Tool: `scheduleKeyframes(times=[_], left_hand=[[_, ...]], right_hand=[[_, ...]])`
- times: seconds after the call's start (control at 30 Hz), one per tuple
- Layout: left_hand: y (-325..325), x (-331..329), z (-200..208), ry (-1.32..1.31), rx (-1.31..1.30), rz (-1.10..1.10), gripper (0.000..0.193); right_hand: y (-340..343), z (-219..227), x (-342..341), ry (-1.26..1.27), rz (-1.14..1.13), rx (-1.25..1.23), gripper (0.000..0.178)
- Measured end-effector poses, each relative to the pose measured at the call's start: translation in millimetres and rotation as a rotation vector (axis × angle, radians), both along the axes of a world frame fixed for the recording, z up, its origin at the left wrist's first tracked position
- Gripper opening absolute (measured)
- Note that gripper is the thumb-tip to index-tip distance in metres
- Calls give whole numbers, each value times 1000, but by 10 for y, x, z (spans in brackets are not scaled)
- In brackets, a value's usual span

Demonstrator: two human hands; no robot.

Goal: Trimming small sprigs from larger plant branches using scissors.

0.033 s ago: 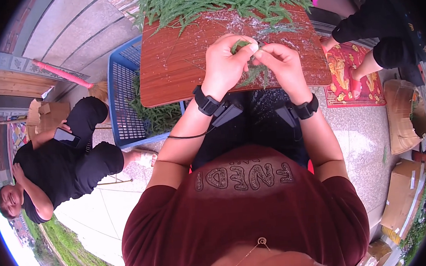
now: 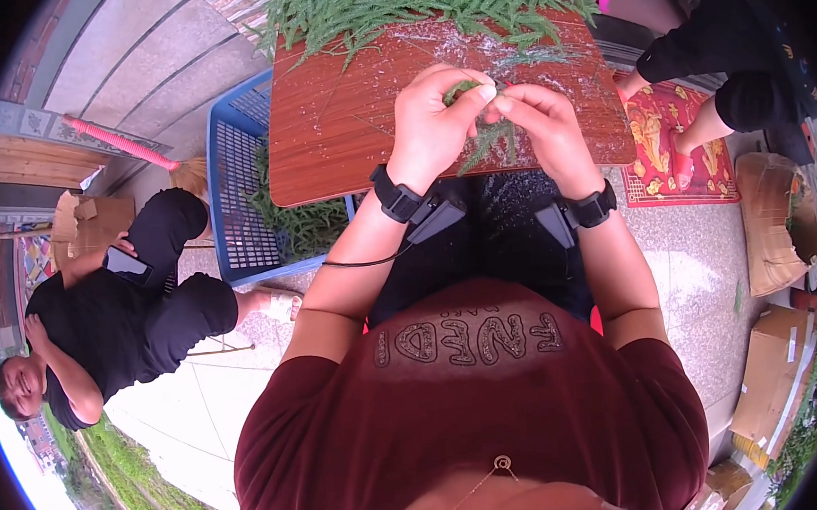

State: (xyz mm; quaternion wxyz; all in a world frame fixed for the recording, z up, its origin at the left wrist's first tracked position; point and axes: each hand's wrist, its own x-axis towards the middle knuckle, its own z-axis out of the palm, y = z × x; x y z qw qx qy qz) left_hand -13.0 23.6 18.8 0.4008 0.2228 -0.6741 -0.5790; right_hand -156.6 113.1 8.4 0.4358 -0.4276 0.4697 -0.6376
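Observation:
My left hand [image 2: 432, 116] is closed round a green feathery sprig [image 2: 491, 145], with its thumb and forefinger pinched together. Part of the sprig shows inside the curled fingers, and its leafy end hangs below them. Close against it, my right hand [image 2: 543, 118] pinches with thumb and forefinger where the two hands meet. What lies between those right fingertips is too small to make out. Both hands are just above the near edge of a reddish-brown wooden table [image 2: 343, 136]. A thick pile of similar green sprigs [image 2: 419, 3] covers its far side.
Pale bits litter the tabletop. A blue plastic basket [image 2: 225, 206] holding green sprigs stands left of the table. A seated person [image 2: 128, 312] with a phone is farther left. Another person's legs [image 2: 703, 130] rest on a red mat [image 2: 677, 170] at right, near cardboard boxes [image 2: 772, 372].
My right hand and wrist have shifted slightly to the right. My left hand has stayed nearly in place with the sprig.

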Motion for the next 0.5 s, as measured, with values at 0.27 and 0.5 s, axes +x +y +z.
scheduleKeyframes(times=[0.27, 0.5], left_hand=[[-123, 24, -41, 206, -407, -127, 8], [-96, 22, -80, 58, -495, 45, 8]], right_hand=[[12, -28, -125, -638, 336, 186, 18], [-17, -52, -8, -405, 78, -41, 15]])
